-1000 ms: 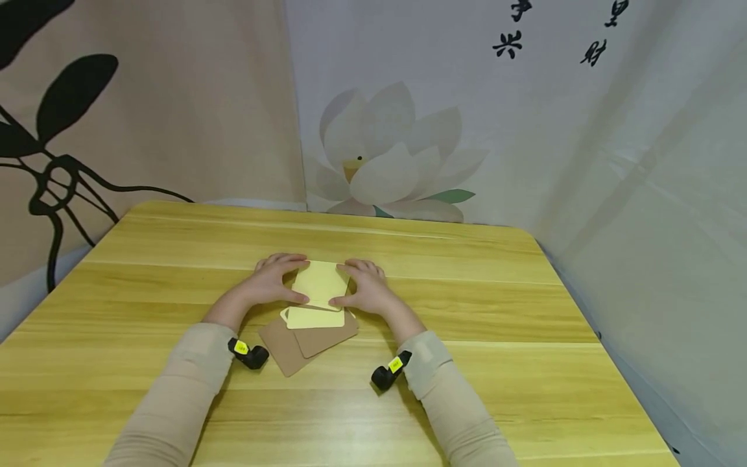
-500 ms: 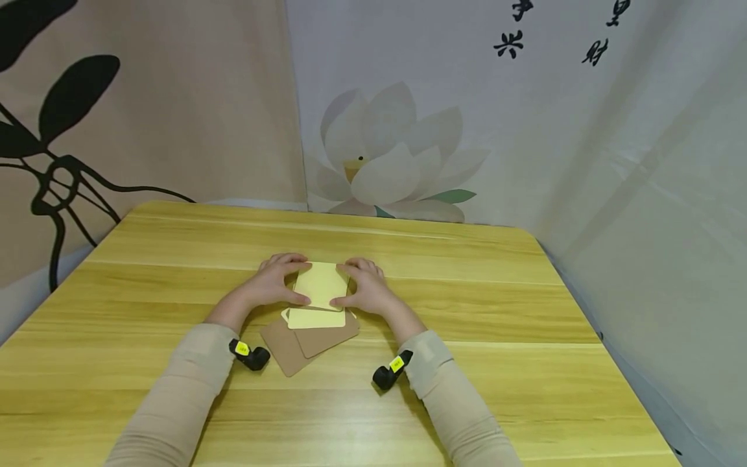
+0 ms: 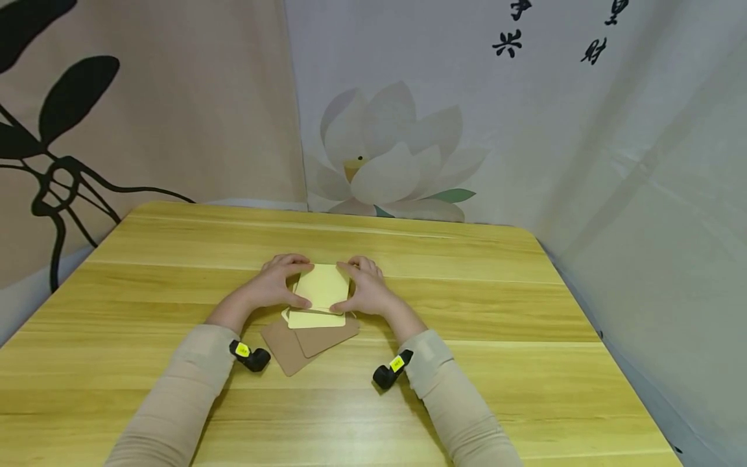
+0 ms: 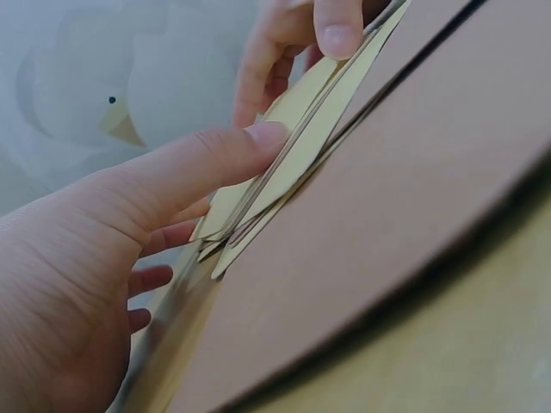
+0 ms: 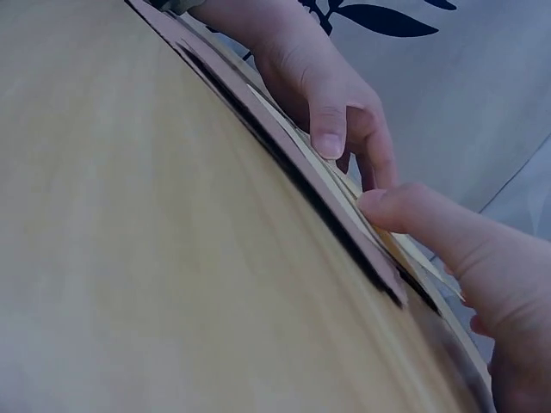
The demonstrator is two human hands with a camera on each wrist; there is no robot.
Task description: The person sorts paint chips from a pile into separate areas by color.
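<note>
A pale yellow rounded-corner card [image 3: 324,285] lies on top of a layered pile of cards in the middle of the table. My left hand [image 3: 277,282] holds its left side, thumb at the near corner and index finger at the far one. On the opposite side my right hand [image 3: 366,285] grips it the same way. Another yellow card [image 3: 315,320] sticks out below, over brown cards [image 3: 327,339] fanned toward me. From the left wrist, yellow and brown layers [image 4: 297,159] show edge-on between both thumbs. The right wrist view shows my right thumb [image 5: 405,211] at the pile's edge.
The light wooden table [image 3: 467,363] has rounded far corners. Behind it hangs a cloth backdrop [image 3: 397,149] printed with a lotus. A small black camera [image 3: 251,357] sits on the left wrist and another black camera [image 3: 391,371] on the right.
The top yellow card has slid slightly right and toward me, and edges of cards under it now show at its near and left sides. Both hands keep their hold.
</note>
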